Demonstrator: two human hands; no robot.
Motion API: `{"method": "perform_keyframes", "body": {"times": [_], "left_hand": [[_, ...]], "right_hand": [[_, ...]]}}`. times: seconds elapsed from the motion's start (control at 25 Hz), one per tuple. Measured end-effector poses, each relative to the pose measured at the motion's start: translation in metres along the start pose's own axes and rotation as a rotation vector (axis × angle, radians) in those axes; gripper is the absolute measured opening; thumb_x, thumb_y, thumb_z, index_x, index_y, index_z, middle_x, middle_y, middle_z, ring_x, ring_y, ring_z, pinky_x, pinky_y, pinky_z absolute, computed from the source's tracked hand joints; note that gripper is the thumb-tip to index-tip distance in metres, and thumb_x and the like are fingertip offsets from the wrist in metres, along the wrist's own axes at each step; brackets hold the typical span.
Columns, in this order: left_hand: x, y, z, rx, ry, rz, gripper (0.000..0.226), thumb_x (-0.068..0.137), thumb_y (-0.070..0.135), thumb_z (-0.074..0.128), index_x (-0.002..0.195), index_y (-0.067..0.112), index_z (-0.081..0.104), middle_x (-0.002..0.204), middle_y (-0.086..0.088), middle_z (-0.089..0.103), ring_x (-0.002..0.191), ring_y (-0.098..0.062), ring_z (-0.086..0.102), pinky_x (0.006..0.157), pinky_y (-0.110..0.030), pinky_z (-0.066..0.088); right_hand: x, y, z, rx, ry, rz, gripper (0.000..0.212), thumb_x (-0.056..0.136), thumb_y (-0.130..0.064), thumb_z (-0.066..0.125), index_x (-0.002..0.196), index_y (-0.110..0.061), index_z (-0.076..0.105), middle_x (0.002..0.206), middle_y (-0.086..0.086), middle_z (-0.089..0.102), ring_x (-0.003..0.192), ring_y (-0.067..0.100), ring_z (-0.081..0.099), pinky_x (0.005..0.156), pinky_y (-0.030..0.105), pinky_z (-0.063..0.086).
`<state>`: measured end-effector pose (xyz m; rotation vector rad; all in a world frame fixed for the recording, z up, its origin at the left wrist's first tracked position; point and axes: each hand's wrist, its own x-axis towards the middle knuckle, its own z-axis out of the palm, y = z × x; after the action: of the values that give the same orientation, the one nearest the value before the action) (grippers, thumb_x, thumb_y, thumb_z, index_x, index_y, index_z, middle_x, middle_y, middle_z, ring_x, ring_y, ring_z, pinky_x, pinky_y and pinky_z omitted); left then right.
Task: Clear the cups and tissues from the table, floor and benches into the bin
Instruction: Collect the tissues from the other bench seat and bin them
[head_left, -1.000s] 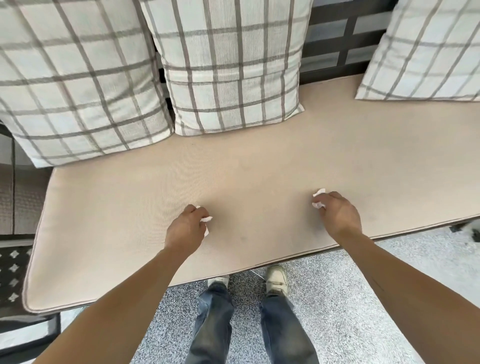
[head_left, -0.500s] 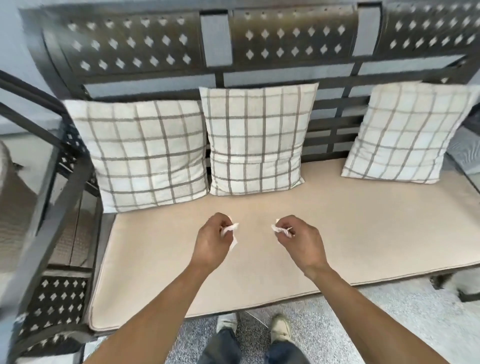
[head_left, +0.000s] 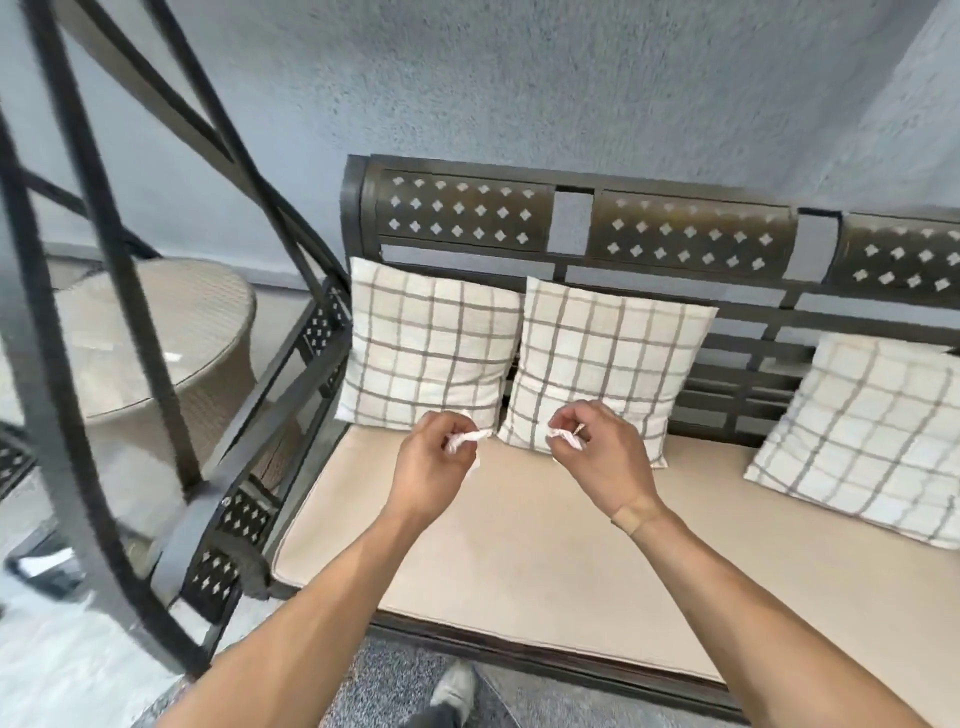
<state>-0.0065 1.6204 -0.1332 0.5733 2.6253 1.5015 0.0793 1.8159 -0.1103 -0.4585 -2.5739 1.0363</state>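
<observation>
both hands (head_left: 519, 462) pinching tissues (head_left: 467, 439), above bench (head_left: 519, 545)

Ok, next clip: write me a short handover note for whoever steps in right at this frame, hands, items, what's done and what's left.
Left hand: closed on a crumpled tissue.
Right hand: closed on a second tissue.
Both hands are held up above the bench cushion, in front of the checked pillows.
Done: no tissue or cup visible on the cushion.
Left: the bin is not in view; find it and drop both tissues in. The round wicker table to the left is blurred; check it, the floor and other benches.
</observation>
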Motion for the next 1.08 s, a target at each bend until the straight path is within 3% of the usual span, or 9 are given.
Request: {"method": "perform_keyframes", "body": {"times": [0.24,0.52,0.76,0.92,1.08], "left_hand": [[-0.073,-0.012,-0.106,0.173,0.264,-0.032,0.014,0.081,0.008,0.068,0.093,0.015,0.069,0.092,0.008,0.057,0.080,0.000,0.052,0.077,-0.001,0.033],[-0.190,-0.056,-0.243,0.217,0.558,-0.240,0.015,0.083,0.013,0.066,0.086,0.027,0.065,0.093,0.008,0.061,0.089,0.003,0.053,0.081,-0.015,0.041],[-0.306,-0.107,-0.364,0.252,0.803,-0.434,0.012,0.080,0.006,0.065,0.090,0.013,0.068,0.094,0.001,0.062,0.086,-0.011,0.057,0.074,-0.012,0.037],[-0.370,-0.143,-0.436,0.226,0.891,-0.501,0.018,0.081,0.009,0.065,0.083,0.027,0.065,0.092,0.008,0.062,0.085,0.002,0.056,0.070,-0.015,0.038],[-0.411,-0.182,-0.496,0.231,0.897,-0.520,0.013,0.082,0.015,0.066,0.084,0.027,0.066,0.092,0.008,0.062,0.084,-0.004,0.058,0.070,-0.023,0.042]], "right_hand": [[-0.020,-0.080,0.050,0.012,-0.147,-0.227,0.012,0.077,-0.025,0.069,0.085,-0.032,0.063,0.089,-0.017,0.062,0.075,0.002,0.055,0.074,0.031,0.048],[-0.074,-0.207,0.150,0.041,-0.329,-0.588,0.010,0.077,-0.026,0.069,0.084,-0.030,0.063,0.084,-0.014,0.063,0.079,0.012,0.061,0.066,0.033,0.050],[-0.142,-0.327,0.250,0.077,-0.503,-0.806,0.006,0.082,-0.028,0.067,0.087,-0.029,0.064,0.089,-0.012,0.063,0.083,0.015,0.061,0.071,0.035,0.050],[-0.197,-0.398,0.312,0.082,-0.558,-0.906,0.005,0.084,-0.027,0.067,0.089,-0.026,0.065,0.090,-0.011,0.064,0.082,0.013,0.061,0.063,0.027,0.042],[-0.240,-0.456,0.365,0.077,-0.560,-0.946,0.007,0.084,-0.027,0.065,0.091,-0.027,0.064,0.091,-0.011,0.064,0.083,0.013,0.061,0.064,0.029,0.046]]}}
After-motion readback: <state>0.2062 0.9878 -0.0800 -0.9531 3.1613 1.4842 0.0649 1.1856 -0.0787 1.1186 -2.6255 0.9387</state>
